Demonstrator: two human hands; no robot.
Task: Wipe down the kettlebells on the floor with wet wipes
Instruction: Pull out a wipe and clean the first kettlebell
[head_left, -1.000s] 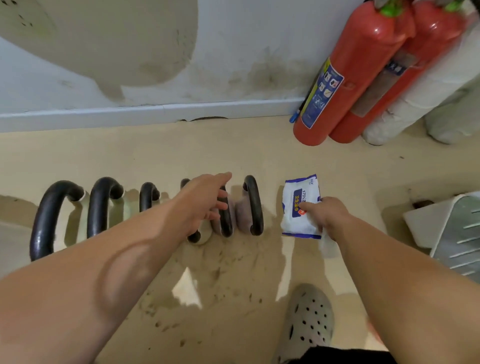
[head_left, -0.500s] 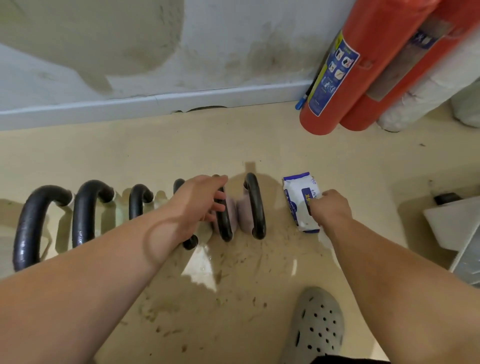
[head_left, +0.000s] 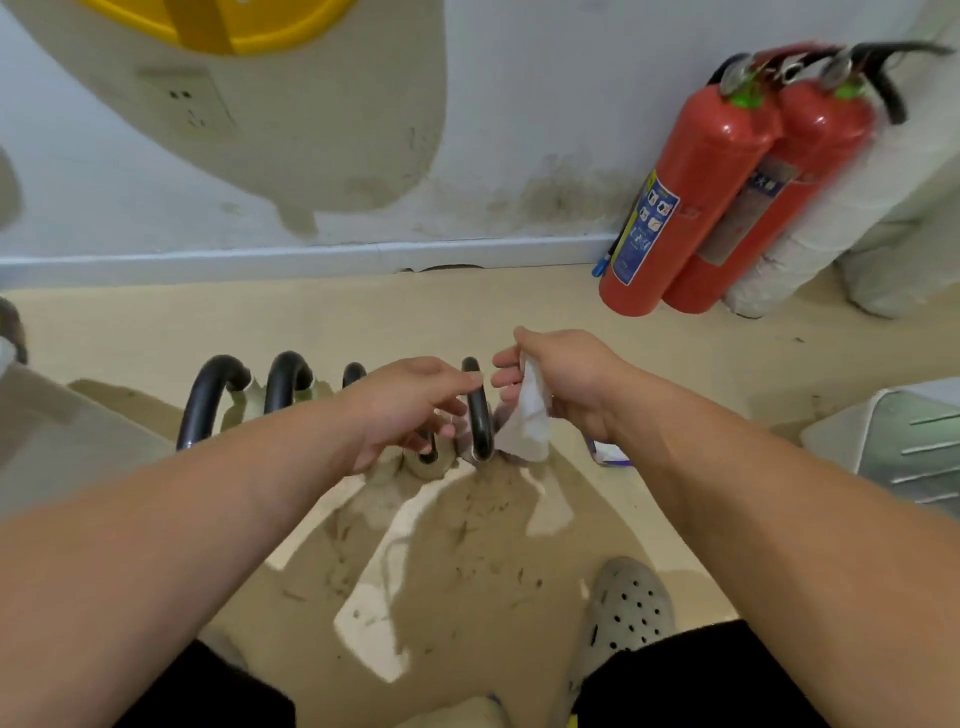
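Note:
A row of kettlebells with black handles stands on the beige floor; the rightmost handle (head_left: 479, 410) is between my hands, two more handles (head_left: 208, 400) (head_left: 285, 379) are at the left. My right hand (head_left: 566, 384) holds a white wet wipe (head_left: 527, 421) that hangs down just right of that handle. My left hand (head_left: 410, 405) hovers over the kettlebells left of it, fingers loosely curled and holding nothing; it hides one handle. The wipes pack (head_left: 605, 454) lies on the floor, mostly hidden under my right forearm.
Two red fire extinguishers (head_left: 691, 192) lean against the wall at the back right, beside white wrapped rolls (head_left: 810, 244). A white and grey box (head_left: 904, 441) sits at the right edge. My foot in a grey perforated clog (head_left: 628, 608) is in front. White skirting (head_left: 311, 257) runs behind.
My right hand has left the wipes pack and risen with a wipe pulled out. My left hand stays over the kettlebell handles. The view has tilted up.

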